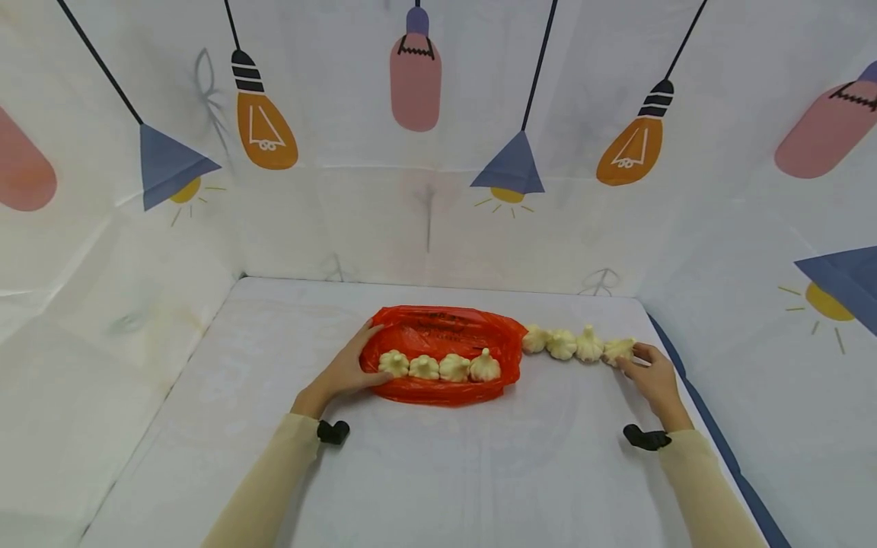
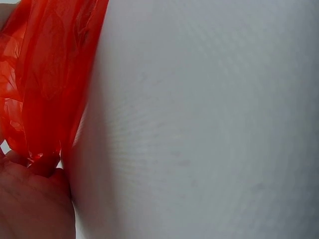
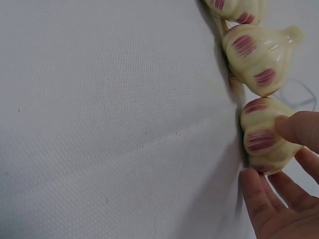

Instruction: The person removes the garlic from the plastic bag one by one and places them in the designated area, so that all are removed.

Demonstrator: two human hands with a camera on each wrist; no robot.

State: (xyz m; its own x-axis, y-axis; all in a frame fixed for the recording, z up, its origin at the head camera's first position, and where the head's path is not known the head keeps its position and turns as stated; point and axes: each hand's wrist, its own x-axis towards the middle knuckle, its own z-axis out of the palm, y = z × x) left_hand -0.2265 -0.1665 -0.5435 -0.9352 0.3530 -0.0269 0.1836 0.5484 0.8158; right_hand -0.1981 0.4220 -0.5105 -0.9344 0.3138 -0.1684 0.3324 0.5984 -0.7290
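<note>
- Taking the red plastic bag (image 1: 445,392) in the head view as the middle of a clock, the left hand (image 1: 346,369) is at nine o'clock and grips the edge of the bag, with its thumb on the near rim and the other fingers farther along the edge.
- The bag lies on the white table (image 1: 479,479), its mouth facing up.
- Inside the bag four garlic bulbs (image 1: 454,368) stand side by side, a little toward six o'clock from its middle.
- At three o'clock a second row of four garlic bulbs (image 1: 562,345) goes away from the bag; the first one seems to touch the bag's edge.
- The right hand (image 1: 655,383), at the far end of this row, pinches the last bulb (image 3: 264,134) between its thumb and fingers.
- In the right wrist view, the bulbs are cream-coloured with purple patches.
- On the bag's inner wall, toward twelve o'clock, there is dark printing (image 1: 445,329), but it is too small to read.
- The wall cloth (image 1: 342,221) behind carries drawn lamps (image 1: 416,84); no words can be read there.
</note>
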